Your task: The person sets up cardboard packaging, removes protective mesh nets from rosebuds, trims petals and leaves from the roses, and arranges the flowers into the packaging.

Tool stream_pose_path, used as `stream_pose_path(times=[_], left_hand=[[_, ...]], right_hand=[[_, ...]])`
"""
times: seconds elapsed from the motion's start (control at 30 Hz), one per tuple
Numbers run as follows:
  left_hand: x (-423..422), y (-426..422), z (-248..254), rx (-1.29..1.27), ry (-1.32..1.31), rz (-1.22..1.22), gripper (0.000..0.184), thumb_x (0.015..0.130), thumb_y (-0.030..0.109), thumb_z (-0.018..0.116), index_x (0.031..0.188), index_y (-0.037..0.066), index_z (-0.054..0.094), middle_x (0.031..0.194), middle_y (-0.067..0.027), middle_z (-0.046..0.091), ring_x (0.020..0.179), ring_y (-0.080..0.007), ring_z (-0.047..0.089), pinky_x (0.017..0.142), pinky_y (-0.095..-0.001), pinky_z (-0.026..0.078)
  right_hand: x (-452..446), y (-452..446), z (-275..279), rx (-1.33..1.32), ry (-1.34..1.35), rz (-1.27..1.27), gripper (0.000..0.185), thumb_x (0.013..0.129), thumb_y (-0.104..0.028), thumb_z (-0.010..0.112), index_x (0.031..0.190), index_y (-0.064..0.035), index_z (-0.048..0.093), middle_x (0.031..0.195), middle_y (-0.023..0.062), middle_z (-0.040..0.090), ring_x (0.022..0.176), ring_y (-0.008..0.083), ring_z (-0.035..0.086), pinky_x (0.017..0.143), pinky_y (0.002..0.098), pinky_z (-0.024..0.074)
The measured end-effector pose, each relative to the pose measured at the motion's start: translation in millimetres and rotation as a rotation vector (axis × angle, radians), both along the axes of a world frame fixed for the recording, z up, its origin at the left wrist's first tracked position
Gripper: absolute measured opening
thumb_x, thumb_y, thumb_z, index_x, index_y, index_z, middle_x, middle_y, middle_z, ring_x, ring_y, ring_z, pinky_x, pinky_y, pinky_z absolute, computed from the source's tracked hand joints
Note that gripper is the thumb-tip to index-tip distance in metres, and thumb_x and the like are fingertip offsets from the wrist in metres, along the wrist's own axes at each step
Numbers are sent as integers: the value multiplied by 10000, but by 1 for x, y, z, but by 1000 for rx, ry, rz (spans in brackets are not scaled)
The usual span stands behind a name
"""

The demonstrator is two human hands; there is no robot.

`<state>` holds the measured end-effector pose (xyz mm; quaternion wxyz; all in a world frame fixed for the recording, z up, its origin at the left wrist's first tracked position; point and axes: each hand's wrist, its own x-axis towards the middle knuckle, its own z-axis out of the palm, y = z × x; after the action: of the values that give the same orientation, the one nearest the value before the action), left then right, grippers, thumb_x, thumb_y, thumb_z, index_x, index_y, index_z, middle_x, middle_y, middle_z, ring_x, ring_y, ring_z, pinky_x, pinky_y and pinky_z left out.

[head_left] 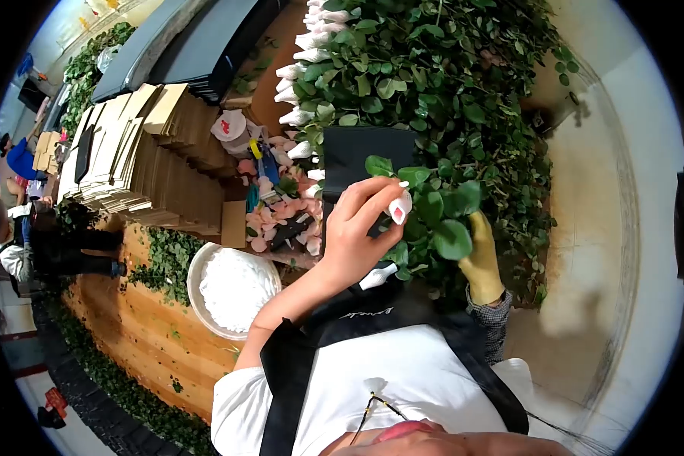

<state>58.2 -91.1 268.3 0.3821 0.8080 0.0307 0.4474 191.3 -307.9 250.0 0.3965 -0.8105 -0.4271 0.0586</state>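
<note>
My bare left hand (361, 224) is closed, its fingers and thumb around a rose (399, 208) whose bud is wrapped in white netting. Pink petals show at the open end of the net. Large green leaves (453, 239) spread from the rose towards my right hand. My right hand (482, 262), in a yellow glove, is closed at the leafy stem; the leaves cover part of its fingers. Beneath my left hand is a black board (365, 156). Another white-netted bud (378, 276) lies just below that hand.
Leafy rose stems (433, 76) are heaped ahead, netted buds (295, 117) along their left edge. Loose pink petals (270, 220) lie to the left, near stacked cardboard (148, 163). A bucket (197, 292) holds white nets. Another person (68, 247) stands far left.
</note>
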Motion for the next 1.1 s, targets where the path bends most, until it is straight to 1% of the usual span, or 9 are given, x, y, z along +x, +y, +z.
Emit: stream_pose_path(times=[0.17,0.33,0.43,0.57,0.63,0.73,0.8,0.93,1.1], left_hand=[[-1,-8,5,55,-26,-17,456,708,-33,772,1144,39,655,1121,-122,664,967,-291,662,818,-360,539],[-14,-11,13,-221,98,-314,211,864,55,672,1072,22,674,1054,-129,671,937,-288,643,817,-356,502],[-25,1,-4,-321,70,-143,212,1012,59,505,987,-10,704,957,-137,721,881,-266,674,816,-341,504],[-77,60,-35,-362,86,426,581,1093,417,372,936,5,749,805,-103,725,713,-202,700,680,-333,560],[-125,99,-32,58,607,889,520,1037,458,494,967,7,743,923,-163,735,843,-248,707,766,-380,559],[-156,91,-39,249,1599,951,522,921,389,703,1267,9,617,1222,-201,662,1077,-343,648,908,-404,525],[-153,82,-50,143,1037,557,651,848,304,793,1376,23,536,1313,-198,620,1185,-330,614,977,-407,500],[-85,27,-23,-260,502,39,701,772,188,837,1364,-11,520,1345,-172,587,1244,-315,570,1010,-391,473],[-41,-9,-14,-277,129,-138,705,745,88,849,1363,7,521,1177,-157,624,1094,-273,618,929,-355,500]], right_hand=[[-20,11,15,326,232,-155,636,813,12,695,1417,-20,499,1383,161,553,1243,276,565,1070,374,425],[-37,56,14,224,-177,115,543,810,-71,733,1328,-32,578,1233,173,637,1125,363,608,998,413,459],[-47,70,18,190,-100,115,362,814,-25,701,1174,-43,667,989,152,688,976,352,647,929,450,488],[-39,68,8,222,-282,54,278,789,-1,680,1064,-39,665,931,162,673,921,378,643,839,457,507],[-33,58,7,211,-265,-51,249,793,23,679,1037,-21,668,981,162,679,925,383,647,832,452,511],[-37,59,12,215,-166,-17,262,812,28,687,1067,-31,684,1036,157,686,998,364,641,846,435,510],[-41,63,9,227,-131,6,274,812,33,689,1078,-34,687,1043,153,686,1012,360,638,857,431,508],[-49,65,7,211,-17,28,307,807,52,695,1096,-50,696,1070,146,683,1022,359,636,896,419,500],[-56,60,17,218,80,133,350,800,41,715,1130,-73,702,1140,134,675,1089,348,618,943,415,488]])
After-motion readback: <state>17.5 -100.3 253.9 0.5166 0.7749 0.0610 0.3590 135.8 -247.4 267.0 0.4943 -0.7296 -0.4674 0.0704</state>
